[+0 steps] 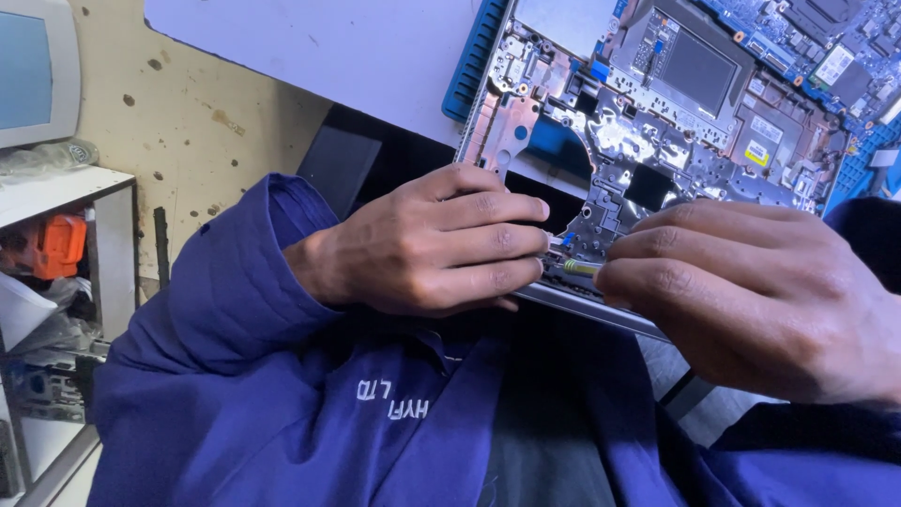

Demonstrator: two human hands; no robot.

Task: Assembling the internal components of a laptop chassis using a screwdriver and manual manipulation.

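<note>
An opened laptop chassis (657, 122) lies upside down, its metal frame and blue circuit board exposed, and its near edge reaches over my lap. My left hand (432, 244), in a dark blue sleeve, grips that near edge with its fingertips pinched at a small spot on the frame. My right hand (751, 291) holds a thin screwdriver (582, 268) with a yellow-green shaft. The screwdriver's tip meets the frame right beside my left fingertips. The tip itself is hidden between the fingers.
A blue ribbed mat (474, 56) lies under the laptop on a white tabletop (357, 47). At the left stand a shelf (56, 188) with an orange tool (52, 246) and an old monitor (33, 70) against a stained wall. My blue jacket (310, 404) fills the foreground.
</note>
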